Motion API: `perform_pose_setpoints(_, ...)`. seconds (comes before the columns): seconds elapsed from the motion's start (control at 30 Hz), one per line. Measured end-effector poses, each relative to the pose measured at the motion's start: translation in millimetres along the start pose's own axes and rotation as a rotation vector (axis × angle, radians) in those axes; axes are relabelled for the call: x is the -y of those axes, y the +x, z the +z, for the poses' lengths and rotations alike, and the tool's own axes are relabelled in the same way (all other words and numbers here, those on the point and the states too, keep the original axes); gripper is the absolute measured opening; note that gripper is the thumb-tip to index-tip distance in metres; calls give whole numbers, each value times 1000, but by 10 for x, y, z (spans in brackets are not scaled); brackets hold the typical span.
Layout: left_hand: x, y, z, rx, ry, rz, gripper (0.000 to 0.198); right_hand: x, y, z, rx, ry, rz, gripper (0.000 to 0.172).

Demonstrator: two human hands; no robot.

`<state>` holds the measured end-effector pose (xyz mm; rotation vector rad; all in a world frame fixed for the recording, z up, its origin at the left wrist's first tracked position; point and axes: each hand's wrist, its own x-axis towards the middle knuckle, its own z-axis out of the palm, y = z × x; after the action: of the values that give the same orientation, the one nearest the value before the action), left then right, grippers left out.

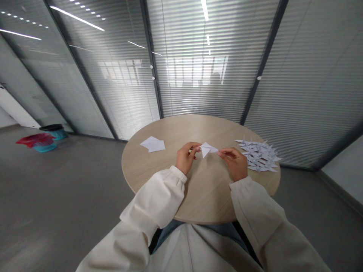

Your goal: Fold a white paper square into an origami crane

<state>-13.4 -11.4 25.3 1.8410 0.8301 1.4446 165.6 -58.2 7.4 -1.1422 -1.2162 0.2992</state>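
Between my two hands, above the middle of the round table, is a folded white paper crane (208, 148) with pointed ends and a flap hanging down. The fingers of my left hand (187, 155) pinch its left end. With thumb and fingertips, my right hand (235, 160) grips the pointed tip on the other side. A pile of similar folded white paper pieces (261, 155) lies just right of my right hand. Left of my left hand, several flat white paper sheets (153, 144) rest on the wood, partly overlapping.
The round wooden table (210, 204) reaches close to my body. Glass partitions with blinds (198, 98) stand right behind it. On the floor at far left are a blue bin with a red liner (42, 142) and another with a black liner (56, 131).
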Motion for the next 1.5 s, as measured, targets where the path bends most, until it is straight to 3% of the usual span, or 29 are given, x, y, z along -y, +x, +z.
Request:
perform_pose_setpoints(0.3,1,-3,-1,2,-8,6,21,-28,2,7,-23,25,-3,22)
perform_pose_setpoints(0.47,17,2,6,-2,3,-2,21,-5,6,17,44,78,15,28)
perform_pose_setpoints(0.63,21,-10,32,90,33,-16,22,18,7,15,155,-16,-8,26)
perform_pose_setpoints(0.9,36,-10,36,159,47,-44,24,-3,3,7,151,-37,-4,24)
perform_pose_setpoints(1.5,-40,1,18,6,-54,-48,25,-36,8,24,42,14,8,26)
